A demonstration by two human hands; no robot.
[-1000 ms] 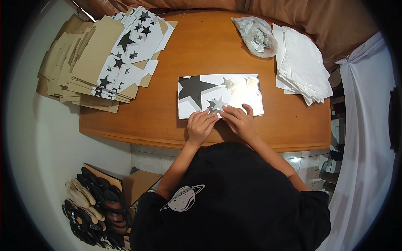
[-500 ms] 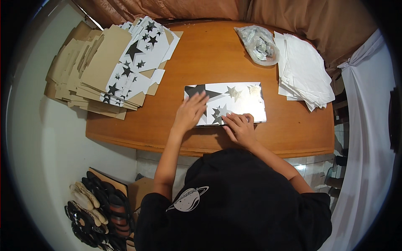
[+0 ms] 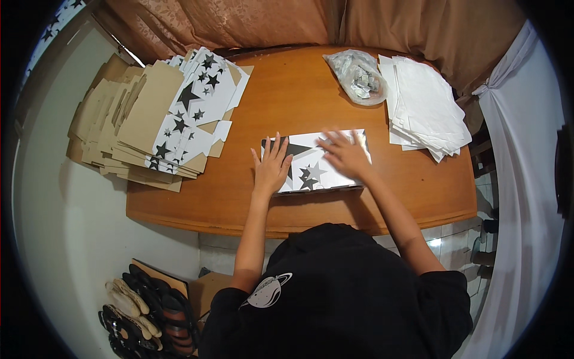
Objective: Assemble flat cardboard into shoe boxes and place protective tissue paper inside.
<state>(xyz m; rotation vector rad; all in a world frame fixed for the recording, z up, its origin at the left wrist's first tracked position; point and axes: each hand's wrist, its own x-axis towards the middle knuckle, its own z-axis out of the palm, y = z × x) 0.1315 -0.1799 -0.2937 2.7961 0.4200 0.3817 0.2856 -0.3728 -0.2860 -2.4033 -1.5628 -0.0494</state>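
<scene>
Across the star-patterned box [image 3: 315, 167], spread left fingers [image 3: 275, 149] grip nothing; blurred right fingers [image 3: 338, 143] splay, contact unclear.

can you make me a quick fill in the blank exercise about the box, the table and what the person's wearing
The left hand is spread over the box, whose top is printed with ____.
The stack of cardboard lies on the ____ side of the table.
The white sheets lie to the ____ of the plastic bag.
The person's shirt is mostly ____ in colour.

Missing words: stars; left; right; black
</scene>
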